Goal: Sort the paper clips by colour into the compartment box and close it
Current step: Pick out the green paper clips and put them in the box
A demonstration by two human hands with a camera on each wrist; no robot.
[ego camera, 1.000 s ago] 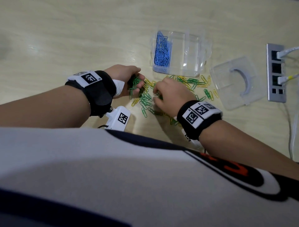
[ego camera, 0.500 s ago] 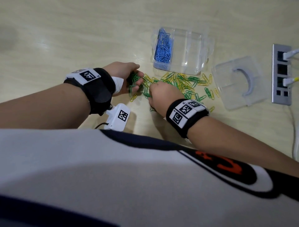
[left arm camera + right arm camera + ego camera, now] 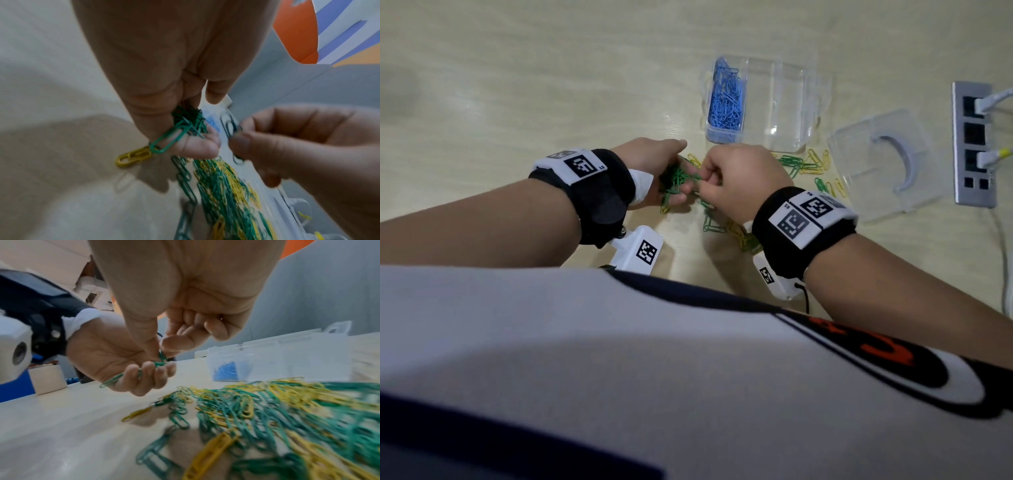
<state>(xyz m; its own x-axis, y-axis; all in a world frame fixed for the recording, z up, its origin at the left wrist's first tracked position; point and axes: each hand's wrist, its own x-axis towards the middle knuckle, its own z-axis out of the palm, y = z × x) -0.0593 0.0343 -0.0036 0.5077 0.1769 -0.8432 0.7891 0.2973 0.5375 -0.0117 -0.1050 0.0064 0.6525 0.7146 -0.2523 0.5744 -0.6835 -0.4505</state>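
While left hand (image 3: 654, 168) cups green clips (image 3: 676, 180), right hand (image 3: 739, 178) pinches one.

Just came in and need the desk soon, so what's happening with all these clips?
A person is sorting paper clips by colour. The left hand holds a bunch of green clips, with one yellow clip hooked on, while the right hand pinches another green clip next to it. A mixed green and yellow pile lies on the table. The clear box holds only blue clips; its lid lies beside it.
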